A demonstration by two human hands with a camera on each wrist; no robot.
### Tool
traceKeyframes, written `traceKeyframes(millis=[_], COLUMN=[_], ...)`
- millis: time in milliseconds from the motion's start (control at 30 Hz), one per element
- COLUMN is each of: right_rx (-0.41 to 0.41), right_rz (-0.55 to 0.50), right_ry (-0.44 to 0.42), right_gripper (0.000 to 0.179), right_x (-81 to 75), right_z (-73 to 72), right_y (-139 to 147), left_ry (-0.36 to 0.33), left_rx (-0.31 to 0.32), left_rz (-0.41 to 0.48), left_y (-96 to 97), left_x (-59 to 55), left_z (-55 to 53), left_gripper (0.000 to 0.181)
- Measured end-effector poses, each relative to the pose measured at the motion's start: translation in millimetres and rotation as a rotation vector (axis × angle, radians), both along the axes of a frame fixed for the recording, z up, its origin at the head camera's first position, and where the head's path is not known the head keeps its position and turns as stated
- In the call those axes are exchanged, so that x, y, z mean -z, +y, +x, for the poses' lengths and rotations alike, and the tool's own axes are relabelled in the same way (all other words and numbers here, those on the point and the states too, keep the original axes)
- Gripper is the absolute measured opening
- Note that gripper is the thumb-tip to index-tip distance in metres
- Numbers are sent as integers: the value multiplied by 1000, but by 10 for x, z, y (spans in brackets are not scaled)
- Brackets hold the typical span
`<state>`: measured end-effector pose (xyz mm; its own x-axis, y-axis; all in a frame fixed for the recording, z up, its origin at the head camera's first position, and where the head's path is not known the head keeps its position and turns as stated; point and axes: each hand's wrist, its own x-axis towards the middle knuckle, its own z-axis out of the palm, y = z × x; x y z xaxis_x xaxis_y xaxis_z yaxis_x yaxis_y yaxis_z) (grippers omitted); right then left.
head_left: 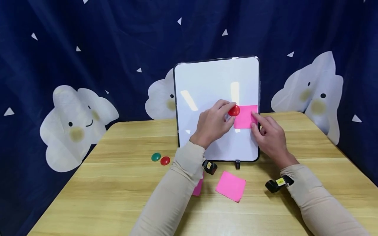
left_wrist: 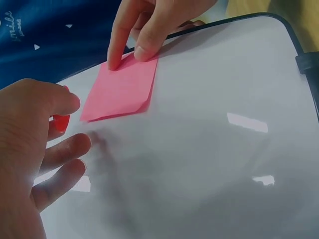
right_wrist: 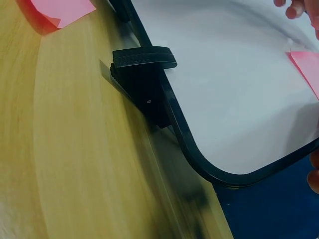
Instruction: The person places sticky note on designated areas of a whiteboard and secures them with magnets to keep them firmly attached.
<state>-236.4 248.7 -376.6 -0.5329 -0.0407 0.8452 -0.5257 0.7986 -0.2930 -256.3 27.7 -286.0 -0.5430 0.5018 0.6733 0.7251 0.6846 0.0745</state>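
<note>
A whiteboard (head_left: 212,85) with a black frame stands tilted on the table. Against its right side lies a pink sticky note (head_left: 244,119). My left hand (head_left: 215,121) pinches a round red magnet (head_left: 234,110) between thumb and index finger, overlapping the note's upper left corner in the head view. In the left wrist view that magnet (left_wrist: 61,123) is partly behind my fingers. My right hand (head_left: 271,132) holds the note at its right edge, thumb and index finger on its face, the other fingers curled by the board's edge.
On the table to the left lie a green magnet (head_left: 156,157) and another red magnet (head_left: 165,160). A pink note (head_left: 231,186) lies before the board; more pink paper (head_left: 198,188) is partly hidden by my left sleeve. A black clip stand (right_wrist: 142,74) supports the board's lower edge.
</note>
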Motion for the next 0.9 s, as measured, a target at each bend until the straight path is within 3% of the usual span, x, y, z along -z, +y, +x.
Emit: traceKeyframes(millis=[167, 467, 900], right_rx=[27, 68, 84], right_rz=[15, 48, 59], right_ry=[-10, -30, -45], right_gripper=[52, 51, 49], right_x=[-25, -55, -94], right_z=[14, 18, 22], right_y=[2, -7, -7], left_ry=[31, 3, 25], left_rx=[-22, -34, -52], left_rz=[17, 32, 15], left_y=[78, 238, 363], left_x=[6, 19, 19], left_z=[-19, -43, -82], left_gripper=[42, 43, 43])
